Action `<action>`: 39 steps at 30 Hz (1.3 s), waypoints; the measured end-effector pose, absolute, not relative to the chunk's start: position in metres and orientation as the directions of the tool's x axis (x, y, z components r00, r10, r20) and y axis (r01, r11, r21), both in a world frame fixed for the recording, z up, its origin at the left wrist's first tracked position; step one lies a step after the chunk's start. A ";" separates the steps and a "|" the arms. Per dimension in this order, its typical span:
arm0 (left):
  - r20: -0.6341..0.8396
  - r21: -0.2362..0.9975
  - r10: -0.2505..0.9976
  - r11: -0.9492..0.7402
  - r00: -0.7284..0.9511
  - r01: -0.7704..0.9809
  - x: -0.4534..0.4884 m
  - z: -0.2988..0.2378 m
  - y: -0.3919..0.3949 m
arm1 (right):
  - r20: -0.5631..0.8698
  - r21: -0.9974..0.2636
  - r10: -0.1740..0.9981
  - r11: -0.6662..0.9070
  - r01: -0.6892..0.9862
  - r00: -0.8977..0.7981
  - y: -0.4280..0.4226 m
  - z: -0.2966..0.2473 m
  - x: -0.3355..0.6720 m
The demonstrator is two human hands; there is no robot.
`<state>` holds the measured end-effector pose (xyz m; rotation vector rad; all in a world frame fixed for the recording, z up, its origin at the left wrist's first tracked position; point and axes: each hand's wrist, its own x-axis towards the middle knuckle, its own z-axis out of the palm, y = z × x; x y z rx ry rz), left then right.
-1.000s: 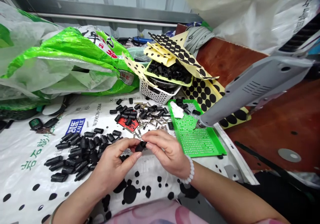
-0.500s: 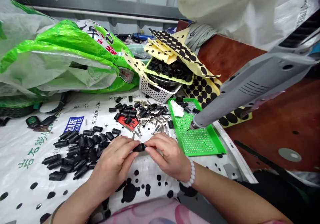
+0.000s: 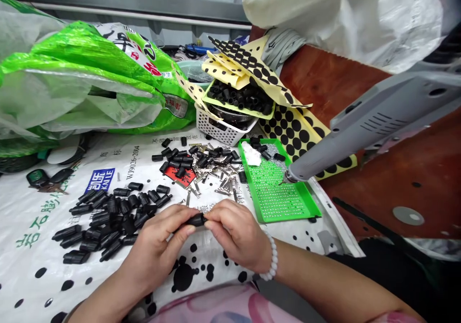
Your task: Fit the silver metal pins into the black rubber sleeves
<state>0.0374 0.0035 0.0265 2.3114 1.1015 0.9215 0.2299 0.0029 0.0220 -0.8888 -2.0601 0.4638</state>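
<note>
My left hand (image 3: 158,246) and my right hand (image 3: 234,234) meet over the white printed sack (image 3: 43,246) that covers the table. Both pinch one small black plastic sleeve (image 3: 196,220) between their fingertips, the left from the left end, the right from the right end. A pile of the same black sleeves (image 3: 108,217) lies just left of my left hand. Beyond my hands lie small metal parts (image 3: 216,176) mixed with more black sleeves (image 3: 180,159). My right wrist wears a white bead bracelet (image 3: 272,260).
A green perforated tray (image 3: 277,188) lies right of the metal parts, with the tip of a grey hanging power tool (image 3: 363,130) over it. A white basket (image 3: 223,126) of black parts, yellow sheets of black dots (image 3: 298,130) and green bags (image 3: 90,78) stand behind.
Both hands with the black sleeve have drawn slightly nearer to me and lower in view. The camera has shifted a little, so the table items sit further left.
</note>
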 end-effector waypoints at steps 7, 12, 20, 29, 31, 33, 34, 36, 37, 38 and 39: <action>0.467 0.461 0.760 -0.645 0.452 0.609 0.035 0.009 -0.002 | 0.337 -0.837 0.889 0.434 0.333 -0.310 0.003 0.010 0.226; 0.346 0.629 0.831 -0.550 0.436 0.550 0.037 0.017 0.001 | 0.183 -0.938 0.919 0.269 0.217 -0.349 0.013 0.016 0.233; 0.430 0.369 0.785 -0.604 0.446 0.706 0.013 0.002 -0.001 | 0.316 -0.358 0.870 0.479 0.801 -0.379 0.061 0.034 0.277; 0.353 0.186 0.794 -0.577 0.494 0.795 0.004 -0.004 -0.005 | 0.103 0.281 0.841 0.488 0.826 -0.532 0.083 0.023 0.289; 0.346 0.197 0.804 -0.567 0.484 0.800 0.004 -0.005 -0.004 | 0.115 0.277 0.831 0.500 0.821 -0.545 0.082 0.022 0.288; 0.347 0.216 0.808 -0.564 0.477 0.797 0.003 -0.006 -0.003 | 0.125 0.263 0.824 0.510 0.819 -0.553 0.081 0.022 0.288; 0.347 0.224 0.809 -0.563 0.475 0.795 0.002 -0.006 -0.002 | 0.131 0.254 0.824 0.510 0.822 -0.551 0.081 0.022 0.288; 0.359 0.240 0.807 -0.565 0.468 0.789 0.000 -0.006 -0.001 | 0.151 0.219 0.830 0.502 0.837 -0.537 0.080 0.024 0.289; 0.375 0.252 0.806 -0.564 0.458 0.787 0.001 -0.005 -0.001 | 0.169 0.180 0.832 0.500 0.847 -0.528 0.078 0.025 0.287; 0.391 0.270 0.806 -0.562 0.444 0.782 0.002 -0.003 -0.001 | 0.192 0.121 0.831 0.509 0.852 -0.523 0.075 0.028 0.285; 0.402 0.300 0.809 -0.558 0.428 0.774 0.004 -0.001 -0.001 | 0.220 0.046 0.822 0.529 0.847 -0.525 0.070 0.030 0.281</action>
